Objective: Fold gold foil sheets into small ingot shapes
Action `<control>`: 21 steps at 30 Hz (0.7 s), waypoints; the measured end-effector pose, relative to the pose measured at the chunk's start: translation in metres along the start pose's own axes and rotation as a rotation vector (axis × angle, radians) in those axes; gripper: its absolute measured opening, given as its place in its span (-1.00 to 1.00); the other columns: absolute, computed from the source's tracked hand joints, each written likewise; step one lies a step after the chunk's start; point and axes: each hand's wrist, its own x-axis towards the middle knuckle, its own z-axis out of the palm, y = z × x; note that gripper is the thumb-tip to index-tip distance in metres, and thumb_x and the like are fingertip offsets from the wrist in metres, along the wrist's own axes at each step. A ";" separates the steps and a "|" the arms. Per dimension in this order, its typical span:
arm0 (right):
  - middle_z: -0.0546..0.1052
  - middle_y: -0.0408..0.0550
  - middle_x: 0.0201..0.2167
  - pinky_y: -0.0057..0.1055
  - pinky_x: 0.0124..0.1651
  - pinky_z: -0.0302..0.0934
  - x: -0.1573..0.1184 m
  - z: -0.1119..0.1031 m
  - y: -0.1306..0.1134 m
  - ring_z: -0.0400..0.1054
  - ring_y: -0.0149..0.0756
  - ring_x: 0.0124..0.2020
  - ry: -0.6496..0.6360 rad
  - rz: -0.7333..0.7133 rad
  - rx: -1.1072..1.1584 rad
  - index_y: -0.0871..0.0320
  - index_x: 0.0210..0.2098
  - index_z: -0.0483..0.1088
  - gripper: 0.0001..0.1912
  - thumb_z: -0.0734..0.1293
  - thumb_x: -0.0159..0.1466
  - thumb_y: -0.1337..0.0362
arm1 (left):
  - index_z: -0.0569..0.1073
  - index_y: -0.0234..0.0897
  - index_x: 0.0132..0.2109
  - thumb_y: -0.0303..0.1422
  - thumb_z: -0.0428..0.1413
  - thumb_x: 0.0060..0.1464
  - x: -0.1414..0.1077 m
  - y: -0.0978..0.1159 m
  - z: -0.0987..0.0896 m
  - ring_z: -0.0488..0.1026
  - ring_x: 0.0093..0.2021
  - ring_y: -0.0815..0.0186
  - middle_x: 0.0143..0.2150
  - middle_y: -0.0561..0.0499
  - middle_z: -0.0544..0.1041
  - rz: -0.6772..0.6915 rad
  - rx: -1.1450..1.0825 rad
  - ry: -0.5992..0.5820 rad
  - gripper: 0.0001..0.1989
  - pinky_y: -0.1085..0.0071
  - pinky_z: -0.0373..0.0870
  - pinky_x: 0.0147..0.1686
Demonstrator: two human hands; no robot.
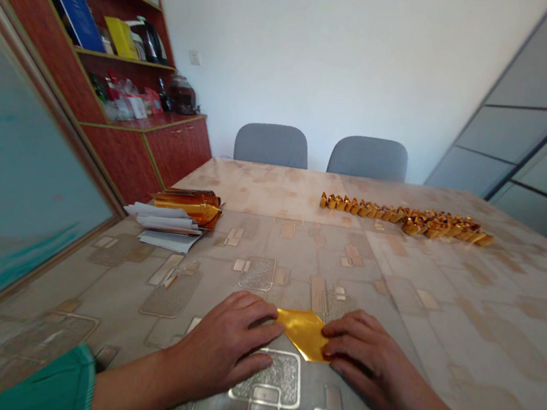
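A folded sheet of gold foil paper (305,334) lies on the patterned tablecloth between my two hands, with slanted corners. My left hand (236,338) touches its left tip with the fingertips; the fingers are stretched out and the thumb stays apart, off the paper. On the other side, my right hand (370,352) has its fingertips over the right edge, the thumb close beneath at the lower corner. The right fingers cover that end of the paper.
Folded gold pieces (403,217) stand in rows at the far right of the table (441,308). A stack of gold foil sheets (187,207) and white papers (167,225) lies at the left. Two grey chairs (271,144) stand behind; a red shelf cabinet (174,151) is back left.
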 end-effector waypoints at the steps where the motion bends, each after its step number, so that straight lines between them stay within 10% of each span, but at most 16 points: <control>1: 0.56 -0.06 -0.07 -0.27 0.06 0.29 0.001 0.000 0.000 0.38 -0.25 -0.02 -0.002 0.001 -0.012 0.06 -0.15 0.52 -0.85 0.28 0.42 0.33 | 0.47 -0.23 0.11 -0.17 0.03 0.34 0.000 0.000 0.000 0.42 -0.04 0.11 0.02 -0.13 0.52 -0.002 0.011 0.006 -0.66 0.11 0.31 0.03; 21: 0.55 -0.08 -0.25 -0.14 0.03 0.21 0.010 -0.003 0.001 0.36 -0.19 -0.18 -0.037 -0.035 -0.230 0.06 -0.09 0.51 -0.84 0.29 0.43 0.29 | 0.41 -0.22 0.17 -0.20 0.11 0.27 -0.002 0.002 -0.004 0.39 0.00 0.06 0.06 -0.16 0.48 -0.036 0.004 -0.034 -0.62 -0.02 0.17 0.14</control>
